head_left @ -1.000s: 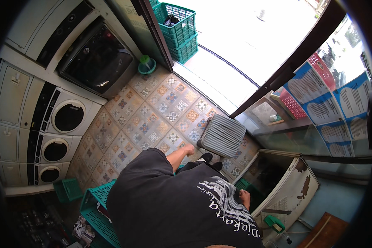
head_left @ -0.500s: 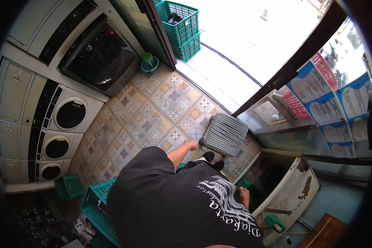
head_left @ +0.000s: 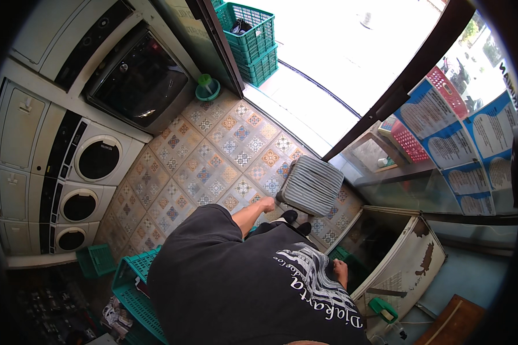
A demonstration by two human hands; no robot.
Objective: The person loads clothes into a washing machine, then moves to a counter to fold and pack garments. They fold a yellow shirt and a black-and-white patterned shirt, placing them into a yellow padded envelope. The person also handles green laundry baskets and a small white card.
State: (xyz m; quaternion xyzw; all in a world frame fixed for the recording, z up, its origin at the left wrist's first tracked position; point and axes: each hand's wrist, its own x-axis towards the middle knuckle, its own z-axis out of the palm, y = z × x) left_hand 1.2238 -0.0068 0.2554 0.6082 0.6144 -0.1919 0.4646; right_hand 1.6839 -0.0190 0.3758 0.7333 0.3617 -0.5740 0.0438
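My left hand (head_left: 266,204) hangs in front of my body with its fingers curled in, and nothing shows in it. Just beyond it stands a grey padded stool (head_left: 312,187) with a ribbed, striped top, apart from the hand as far as I can see. Close to my right side is my right hand (head_left: 340,269), its fingers bent inward; no held thing is visible there. Beside that hand an old white cabinet (head_left: 411,259) with peeling paint stands with a dark opening. A green crate (head_left: 345,261) partly shows near its dark inside.
Washers and dryers (head_left: 92,158) line the left wall, with a dark top-loader (head_left: 141,77) farther back. Green crates (head_left: 252,43) are stacked by the bright doorway. Another green crate (head_left: 133,293) sits at my left. Patterned tiles (head_left: 213,155) cover the floor; posters (head_left: 452,141) hang on the right glass.
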